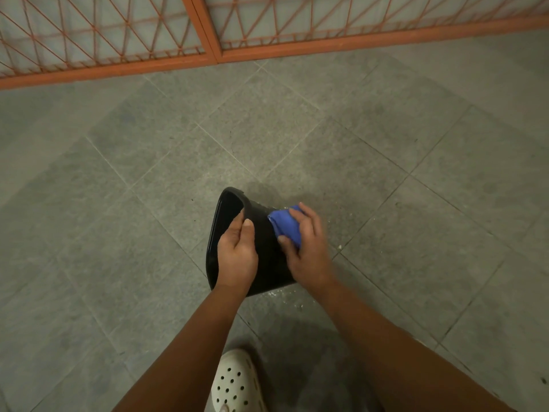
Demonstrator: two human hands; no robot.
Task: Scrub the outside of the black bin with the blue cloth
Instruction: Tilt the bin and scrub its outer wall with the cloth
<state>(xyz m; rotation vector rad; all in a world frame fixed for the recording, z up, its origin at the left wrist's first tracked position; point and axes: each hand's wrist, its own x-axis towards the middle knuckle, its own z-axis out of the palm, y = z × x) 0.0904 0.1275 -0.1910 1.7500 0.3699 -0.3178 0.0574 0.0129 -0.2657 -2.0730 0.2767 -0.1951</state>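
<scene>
Count: one black bin (267,257), one blue cloth (283,223), two hands, one white perforated shoe (236,382). The bin lies on its side on the tiled floor (386,173), under both hands. The left hand (237,254) grips its rim, fingers curled over the edge and thumb on the outer wall. Just beside it, the right hand (309,251) clutches the bunched cloth against that wall. Bare floor surrounds both hands. An orange grille (118,40) stands well beyond the fingertips.
</scene>
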